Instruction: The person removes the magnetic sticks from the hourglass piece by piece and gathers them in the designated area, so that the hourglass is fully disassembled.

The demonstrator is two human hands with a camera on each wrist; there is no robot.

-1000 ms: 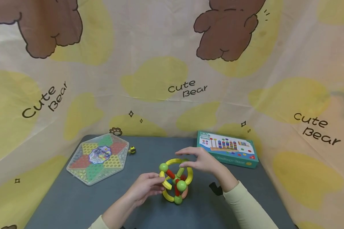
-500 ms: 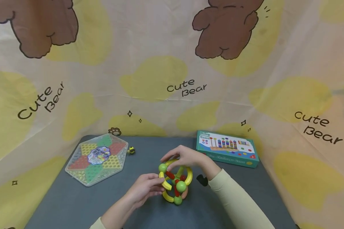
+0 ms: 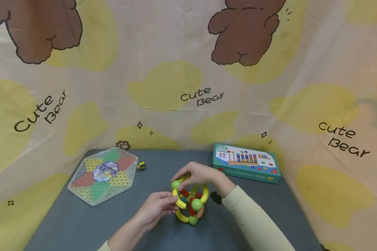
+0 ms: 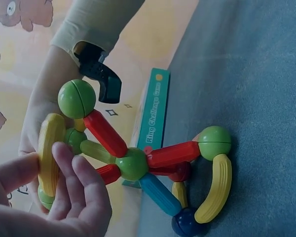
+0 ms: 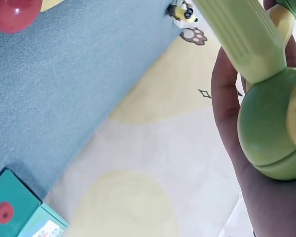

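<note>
A ball-and-stick building toy stands on the dark grey table in front of me, with green balls, red straight rods (image 4: 106,133) and yellow curved rods. My left hand (image 3: 157,209) pinches a yellow curved rod (image 4: 48,158) between thumb and fingers at the toy's left side. From above, my right hand (image 3: 199,173) reaches over the toy and grips the green ball (image 3: 176,185) at its upper left, next to that rod. A blue rod (image 4: 160,193) and a dark blue ball (image 4: 187,223) show low in the left wrist view. The right fingertips are partly hidden there.
At the back left lies a hexagonal Chinese checkers board (image 3: 103,176), with a small yellow-and-black toy figure (image 3: 141,165) beside it. A green Ring Challenge Game box (image 3: 246,162) lies at the back right. A printed bear cloth (image 3: 163,129) hangs behind the table.
My right hand has moved left and slightly down from the toy's far side onto the upper-left green ball. The left hand keeps its pinch on the yellow curved rod.
</note>
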